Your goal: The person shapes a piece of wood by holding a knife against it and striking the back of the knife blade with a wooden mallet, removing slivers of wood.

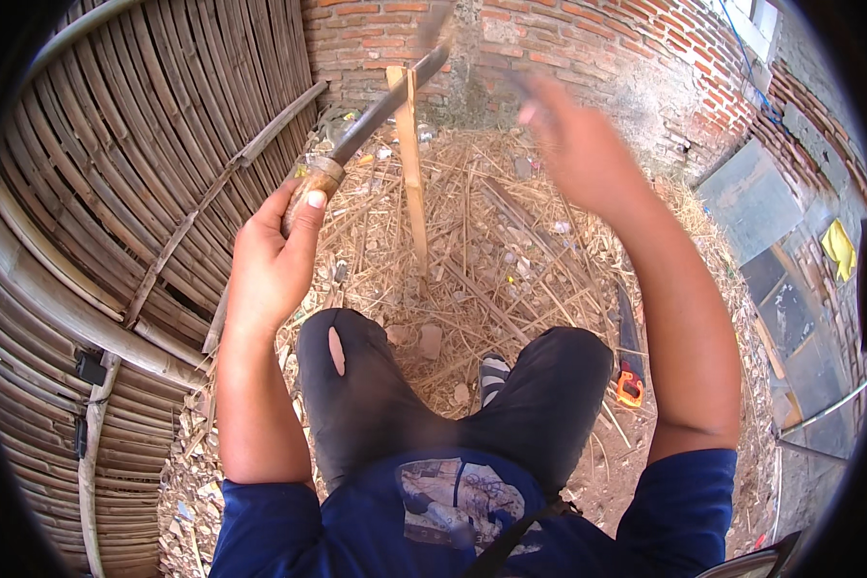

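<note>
My left hand point(277, 255) is wrapped round the wooden handle of a machete point(374, 118). Its long dark blade points up and to the right, and a blur lies just past the tip. The blade crosses a narrow wooden stake point(410, 178) near its top; whether they touch I cannot tell. The stake stands upright from the straw-covered ground. Raised at the right, my right hand point(573, 140) is smeared by motion. Its fingers are closed round a dark, narrow thing whose kind the blur hides.
A handsaw point(629, 361) with an orange handle lies beside my right knee. A slatted bamboo wall point(135, 154) runs along the left, and a brick wall point(597, 67) closes off the back. Grey sheets point(756, 197) and a yellow cloth point(839, 249) are at the right.
</note>
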Tool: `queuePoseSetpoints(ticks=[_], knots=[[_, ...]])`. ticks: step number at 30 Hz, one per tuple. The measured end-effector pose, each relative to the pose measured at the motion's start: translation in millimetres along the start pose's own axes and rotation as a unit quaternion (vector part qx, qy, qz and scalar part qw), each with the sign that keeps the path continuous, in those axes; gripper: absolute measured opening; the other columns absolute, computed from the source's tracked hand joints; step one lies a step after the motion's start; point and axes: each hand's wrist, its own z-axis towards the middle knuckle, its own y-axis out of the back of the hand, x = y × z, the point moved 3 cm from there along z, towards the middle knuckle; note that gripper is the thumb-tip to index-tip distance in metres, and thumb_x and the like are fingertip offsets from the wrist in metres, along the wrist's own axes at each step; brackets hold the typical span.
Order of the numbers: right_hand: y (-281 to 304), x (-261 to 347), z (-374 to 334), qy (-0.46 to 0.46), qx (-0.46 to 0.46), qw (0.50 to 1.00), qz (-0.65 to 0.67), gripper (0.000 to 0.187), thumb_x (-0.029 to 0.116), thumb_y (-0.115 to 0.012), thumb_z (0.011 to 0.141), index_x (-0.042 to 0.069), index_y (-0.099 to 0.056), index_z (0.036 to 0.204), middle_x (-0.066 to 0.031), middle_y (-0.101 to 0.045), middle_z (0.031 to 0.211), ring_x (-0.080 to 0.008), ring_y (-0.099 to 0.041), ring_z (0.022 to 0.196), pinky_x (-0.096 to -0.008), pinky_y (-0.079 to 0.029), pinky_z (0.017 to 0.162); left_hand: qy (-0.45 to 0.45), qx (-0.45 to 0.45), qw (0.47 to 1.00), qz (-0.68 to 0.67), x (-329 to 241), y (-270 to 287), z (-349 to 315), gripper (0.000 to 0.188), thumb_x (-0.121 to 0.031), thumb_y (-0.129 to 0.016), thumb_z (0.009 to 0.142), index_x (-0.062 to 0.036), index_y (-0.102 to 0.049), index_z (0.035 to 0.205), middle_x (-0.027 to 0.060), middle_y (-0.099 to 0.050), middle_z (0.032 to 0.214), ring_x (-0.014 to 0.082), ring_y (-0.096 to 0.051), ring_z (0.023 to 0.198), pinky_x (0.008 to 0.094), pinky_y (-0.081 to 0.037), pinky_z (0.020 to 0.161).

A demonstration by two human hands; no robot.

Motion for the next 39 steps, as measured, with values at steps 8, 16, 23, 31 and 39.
queuePoseSetpoints(ticks=[8, 16, 23, 31, 39], knots=[[26.9, 9.8, 13.9, -0.044, 0.089, 0.994, 0.053, 0.044, 0.031, -0.047, 0.108, 0.01, -0.051, 0.146, -0.0202, -0.073, 0.097, -0.0316, -0.072, 0.084, -0.0492, -0.055, 0.079, -0.023, -0.016, 0.999, -0.016, 9.3, -3.9, 4.3, 0.053, -0.039, -0.064, 0.101, 0.0033, -0.063, 0.132, 0.0144, -0.072, 0.087, 0.0171, -0.067, 0.085, 0.0337, -0.053, 0.083], [26.8, 10.5, 5.3, 0.032, -0.121, 0.983, 0.131, 0.046, 0.028, -0.049, 0.107, 0.009, -0.048, 0.149, -0.0202, -0.07, 0.101, -0.0295, -0.069, 0.088, -0.0448, -0.053, 0.084, 0.01, -0.002, 1.0, -0.006, 8.9, -2.8, 1.2, 0.052, -0.038, -0.064, 0.101, 0.0031, -0.063, 0.133, 0.0124, -0.071, 0.085, 0.0152, -0.066, 0.083, 0.0324, -0.052, 0.082], [-9.5, 11.2, -6.6, -0.084, 0.138, 0.986, 0.049, 0.05, 0.035, -0.049, 0.107, 0.011, -0.046, 0.15, -0.0193, -0.071, 0.085, -0.0354, -0.071, 0.077, -0.0489, -0.054, 0.074, -0.016, 0.005, 1.0, -0.017, 6.4, -7.0, 1.4, 0.053, -0.039, -0.064, 0.101, 0.0036, -0.063, 0.132, 0.0086, -0.068, 0.08, 0.0139, -0.062, 0.077, 0.0322, -0.051, 0.077], [16.1, 5.8, 0.4, 0.0, -0.118, 0.988, 0.103, 0.041, 0.032, -0.05, 0.108, 0.006, -0.052, 0.139, -0.0116, -0.068, 0.077, -0.02, -0.065, 0.066, -0.0393, -0.051, 0.063, 0.003, 0.016, 1.0, -0.01, 14.7, -9.9, 3.6, 0.053, -0.04, -0.064, 0.101, 0.0036, -0.063, 0.131, 0.0082, -0.066, 0.078, 0.0142, -0.061, 0.075, 0.0324, -0.051, 0.075], [-16.2, 8.5, -7.2, -0.092, 0.146, 0.985, 0.001, 0.037, 0.03, -0.048, 0.108, 0.002, -0.054, 0.131, -0.0159, -0.066, 0.076, -0.0307, -0.068, 0.068, -0.0479, -0.053, 0.067, -0.015, 0.008, 1.0, 0.007, 12.2, -14.6, 5.2, 0.053, -0.04, -0.064, 0.101, 0.004, -0.063, 0.13, 0.016, -0.072, 0.089, 0.0213, -0.069, 0.084, 0.0353, -0.053, 0.081]])
